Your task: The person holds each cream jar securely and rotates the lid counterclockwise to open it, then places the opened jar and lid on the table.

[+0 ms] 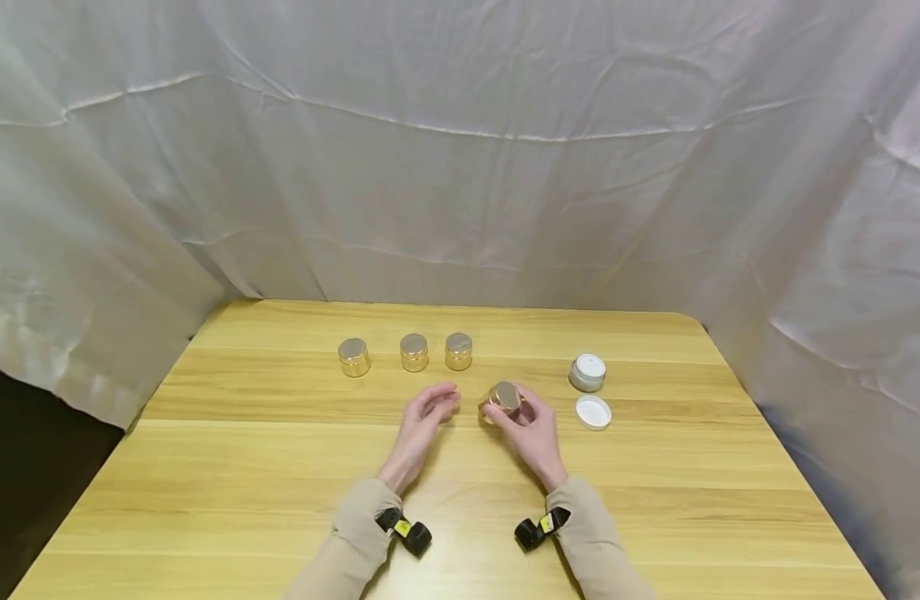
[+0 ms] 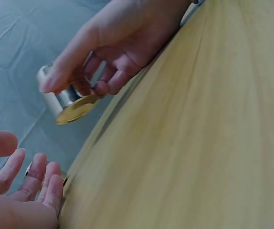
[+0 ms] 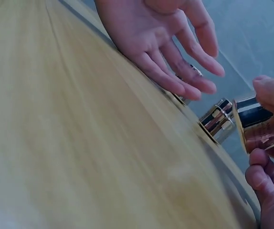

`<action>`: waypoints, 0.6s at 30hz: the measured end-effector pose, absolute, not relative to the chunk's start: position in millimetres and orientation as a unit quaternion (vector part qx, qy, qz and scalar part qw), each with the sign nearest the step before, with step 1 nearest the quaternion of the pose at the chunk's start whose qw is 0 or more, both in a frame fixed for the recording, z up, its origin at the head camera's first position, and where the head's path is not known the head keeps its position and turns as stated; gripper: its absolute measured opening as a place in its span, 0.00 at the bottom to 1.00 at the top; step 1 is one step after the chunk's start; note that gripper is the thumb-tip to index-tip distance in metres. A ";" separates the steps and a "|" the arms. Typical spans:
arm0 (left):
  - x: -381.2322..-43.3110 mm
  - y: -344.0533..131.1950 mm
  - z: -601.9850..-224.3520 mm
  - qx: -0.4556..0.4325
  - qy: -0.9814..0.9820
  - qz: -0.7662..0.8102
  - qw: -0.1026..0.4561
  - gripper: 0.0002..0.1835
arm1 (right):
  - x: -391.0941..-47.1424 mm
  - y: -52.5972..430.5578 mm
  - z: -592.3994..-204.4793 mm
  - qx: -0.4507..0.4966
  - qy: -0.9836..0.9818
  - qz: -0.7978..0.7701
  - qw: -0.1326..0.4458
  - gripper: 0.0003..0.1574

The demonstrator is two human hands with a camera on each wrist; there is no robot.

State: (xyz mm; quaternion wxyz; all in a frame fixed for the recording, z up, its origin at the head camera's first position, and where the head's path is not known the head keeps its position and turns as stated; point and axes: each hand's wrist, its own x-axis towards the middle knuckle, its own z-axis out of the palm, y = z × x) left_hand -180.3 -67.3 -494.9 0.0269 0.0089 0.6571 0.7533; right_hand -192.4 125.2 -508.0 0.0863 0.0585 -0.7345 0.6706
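Work on the held jar (image 1: 506, 397) appears unfinished

Nearest the near edge of the table (image 1: 242, 500), beige sleeves (image 1: 595, 533) and black wrist cameras (image 1: 417, 542) are seen. Ahead of them, around the middle of the table, nothing is gripped by the left hand (image 1: 419, 429), whose fingers are loosely bent. Just beside it, slightly toward the right edge, the held jar is pinched between the thumb and fingers of the right hand (image 1: 537, 427); it is golden, tilted and raised off the table. Whether its lid is fastened cannot be told.

Farther toward the right edge, a white lid (image 1: 593, 412) is laid just beside a pale jar (image 1: 587, 375), which is judged uncovered.

Nearer the far edge, left of that pair, a left golden jar (image 1: 353, 357), a middle golden jar (image 1: 413, 353) and a right golden jar (image 1: 458, 352) are stood upright and apart, apparently capped. One golden jar is thus judged to be in progress, with three left unhandled; no finished result can be confirmed. Beyond the far edge, a pale curtain (image 1: 460, 200) is hung.
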 end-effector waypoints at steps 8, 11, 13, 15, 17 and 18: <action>-180.9 -62.2 -498.6 0.034 0.649 0.759 0.044 0.20 | -185.8 121.4 -507.8 0.100 -0.711 0.691 0.082 0.26; -181.2 -62.2 -498.4 0.039 0.645 0.761 0.057 0.20 | -184.6 120.7 -507.1 0.108 -0.706 0.696 0.071 0.27; -180.9 -62.3 -498.5 0.045 0.650 0.756 0.063 0.21 | -184.1 120.1 -506.5 0.120 -0.703 0.698 0.068 0.27; -180.8 -62.5 -499.1 0.050 0.657 0.749 0.067 0.21 | -183.9 119.4 -505.7 0.129 -0.700 0.699 0.067 0.27; -180.4 -62.5 -499.2 0.052 0.662 0.744 0.072 0.22 | -184.4 118.7 -505.8 0.137 -0.700 0.698 0.067 0.26; -180.2 -62.5 -499.3 0.052 0.665 0.742 0.073 0.22 | -184.7 118.4 -505.9 0.139 -0.701 0.696 0.068 0.25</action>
